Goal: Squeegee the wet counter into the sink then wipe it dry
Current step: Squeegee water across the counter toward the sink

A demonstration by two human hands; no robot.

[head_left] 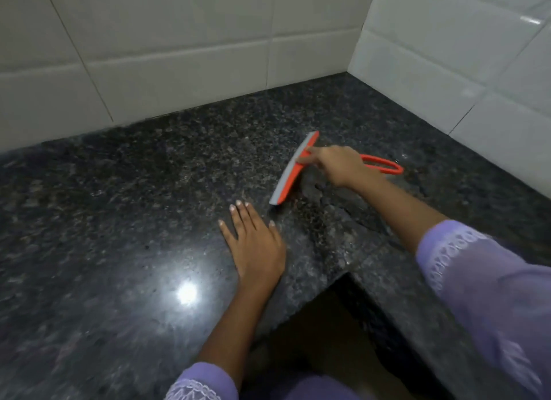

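An orange squeegee point(290, 176) with a grey rubber blade rests blade-down on the dark speckled granite counter point(134, 190). My right hand point(337, 164) grips its handle, the index finger stretched along the orange head; the looped handle end pokes out behind the hand. Streaks of water lie on the stone just right of the blade, under my right forearm. My left hand point(253, 241) lies flat on the counter, fingers spread, a little below and left of the blade's near end, holding nothing. No sink is in view.
White tiled walls point(179, 56) close the counter at the back and on the right, meeting in a corner. The counter is L-shaped, with its inner front edge point(328, 286) near my body. A ceiling light glares off the stone at lower left.
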